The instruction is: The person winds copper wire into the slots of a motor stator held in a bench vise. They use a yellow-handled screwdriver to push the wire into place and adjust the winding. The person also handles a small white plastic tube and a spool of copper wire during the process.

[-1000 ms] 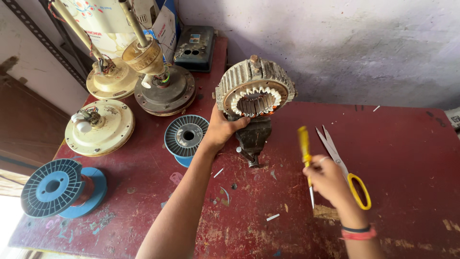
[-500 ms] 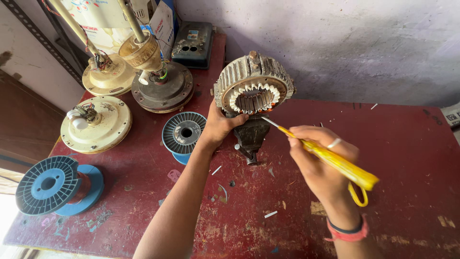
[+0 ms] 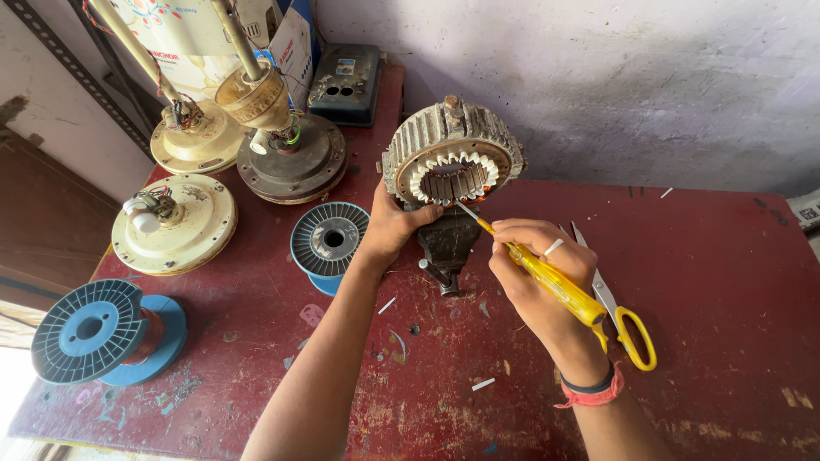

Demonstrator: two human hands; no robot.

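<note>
Looking down from the head camera, the left hand point(image 3: 395, 229) gripped the lower left rim of the fan motor stator point(image 3: 451, 160), fingers curled and pressed against its ribbed metal edge, thumb lying toward the bench vise point(image 3: 448, 246) beneath it. Stator stood upright on that vise, at the far middle of the red workbench point(image 3: 726, 282), open face turned toward the camera, white slot liners ringing the bore. Right hand point(image 3: 536, 265) was closed around a yellow-handled screwdriver point(image 3: 547, 277), fingers wrapped tight on the handle, a ring on one finger; the thin shaft ran up and left, its tip at the lower edge of the stator bore, whether touching could not be told. Yellow-handled scissors point(image 3: 617, 312) lay just right of that hand, partly behind it. Red and black bands sat on the right wrist. Left of the vise stood a grey wire spool point(image 3: 329, 241); at the near left edge, a blue wire spool point(image 3: 96, 331). Far left held a cream fan motor housing point(image 3: 175, 224), a dark fan motor with a brass-coloured canopy point(image 3: 286, 149), and another cream one behind. Dark box point(image 3: 346, 84) rested against the far wall. White scraps were scattered over the bench.
</note>
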